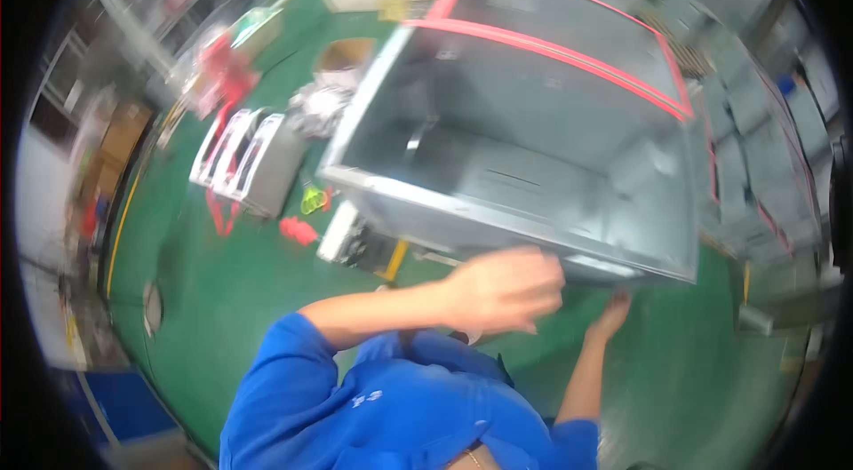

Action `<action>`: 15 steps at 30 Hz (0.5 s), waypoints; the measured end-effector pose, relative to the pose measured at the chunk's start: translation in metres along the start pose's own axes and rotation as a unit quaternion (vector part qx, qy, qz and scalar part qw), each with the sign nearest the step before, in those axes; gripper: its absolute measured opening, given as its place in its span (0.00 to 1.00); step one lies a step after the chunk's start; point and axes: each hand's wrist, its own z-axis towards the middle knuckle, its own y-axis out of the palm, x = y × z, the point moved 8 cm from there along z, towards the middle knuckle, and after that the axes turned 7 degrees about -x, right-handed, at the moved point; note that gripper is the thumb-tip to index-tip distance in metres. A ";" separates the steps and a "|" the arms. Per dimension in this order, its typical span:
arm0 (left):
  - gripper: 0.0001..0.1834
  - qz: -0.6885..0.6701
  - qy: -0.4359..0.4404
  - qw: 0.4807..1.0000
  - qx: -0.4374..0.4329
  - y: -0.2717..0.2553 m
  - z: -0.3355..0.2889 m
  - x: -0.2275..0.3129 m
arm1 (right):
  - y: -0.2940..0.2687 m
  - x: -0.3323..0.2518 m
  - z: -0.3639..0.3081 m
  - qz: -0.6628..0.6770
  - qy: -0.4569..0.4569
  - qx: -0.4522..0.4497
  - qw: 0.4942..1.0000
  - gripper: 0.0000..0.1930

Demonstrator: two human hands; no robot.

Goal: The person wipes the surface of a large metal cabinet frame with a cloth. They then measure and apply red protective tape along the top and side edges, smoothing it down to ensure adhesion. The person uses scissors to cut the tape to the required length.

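Note:
In front of me stands a large grey metal cabinet box (426,212), its wide opening facing up and its pale rim tilted in view. My left hand (506,288) is over the near side of the cabinet, at its front edge. Its fingers look curled in, blurred by motion, and whatever may be inside them is hidden. Lower and to the right, my right hand (611,314) reaches up to the cabinet's near lower edge. The fingertips there are partly hidden and smeared, so their grip does not show.
Behind it stands another cabinet with a red-edged frame (569,3). On the green floor to the left lie white-and-grey panelled units (253,159), green-handled scissors (313,198), a red glove-like item (298,230) and an open cardboard box (346,57). Grey cabinets (755,141) line the right.

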 end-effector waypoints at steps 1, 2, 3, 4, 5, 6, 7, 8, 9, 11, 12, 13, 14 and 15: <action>0.24 -0.014 0.011 1.000 0.026 0.006 -0.025 0.006 | -0.022 0.024 -0.016 -0.067 0.000 0.009 0.998 0.22; 0.24 -0.059 -0.037 0.998 0.010 0.022 -0.062 -0.003 | 0.021 0.014 -0.070 -0.092 0.015 -0.075 0.993 0.24; 0.26 -0.120 -0.129 0.984 -0.031 0.045 -0.109 -0.021 | 0.039 0.033 -0.107 -0.191 0.013 -0.139 0.971 0.24; 0.29 -0.178 -0.229 0.954 -0.072 0.062 -0.158 -0.037 | 0.034 0.087 -0.138 -0.364 0.002 -0.206 0.908 0.24; 0.30 -0.271 -0.308 0.908 -0.086 0.098 -0.229 -0.042 | 0.045 0.141 -0.166 -0.490 -0.009 -0.355 0.796 0.23; 0.31 -0.367 -0.440 0.768 -0.288 0.112 -0.287 -0.035 | 0.049 0.192 -0.200 -0.563 -0.057 -0.479 0.671 0.22; 0.30 -0.425 -0.467 0.698 -0.338 0.115 -0.341 -0.040 | 0.069 0.195 -0.215 -0.532 0.011 -0.514 0.672 0.21; 0.27 -0.308 -0.495 0.726 -0.365 0.098 -0.383 -0.057 | 0.100 0.186 -0.235 -0.501 0.080 -0.540 0.672 0.21; 0.22 -0.187 -0.496 0.769 -0.357 0.042 -0.387 -0.066 | 0.124 0.178 -0.262 -0.464 0.158 -0.558 0.670 0.20; 0.13 -0.064 -0.599 0.790 -0.117 -0.039 -0.448 -0.092 | 0.150 0.170 -0.301 -0.401 0.313 -0.579 0.638 0.19; 0.11 -0.004 -0.587 0.808 0.051 -0.087 -0.468 -0.098 | 0.161 0.177 -0.300 -0.400 0.290 -0.573 0.654 0.19; 0.09 -0.025 -0.633 0.737 0.234 -0.133 -0.501 -0.101 | 0.172 0.194 -0.300 -0.395 0.269 -0.569 0.669 0.19; 0.10 -0.075 -0.659 0.659 0.355 -0.164 -0.537 -0.104 | 0.183 0.203 -0.302 -0.389 0.248 -0.563 0.686 0.19; 0.09 -0.036 -0.662 0.611 0.432 -0.190 -0.570 -0.102 | 0.200 0.206 -0.308 -0.375 0.239 -0.554 0.703 0.18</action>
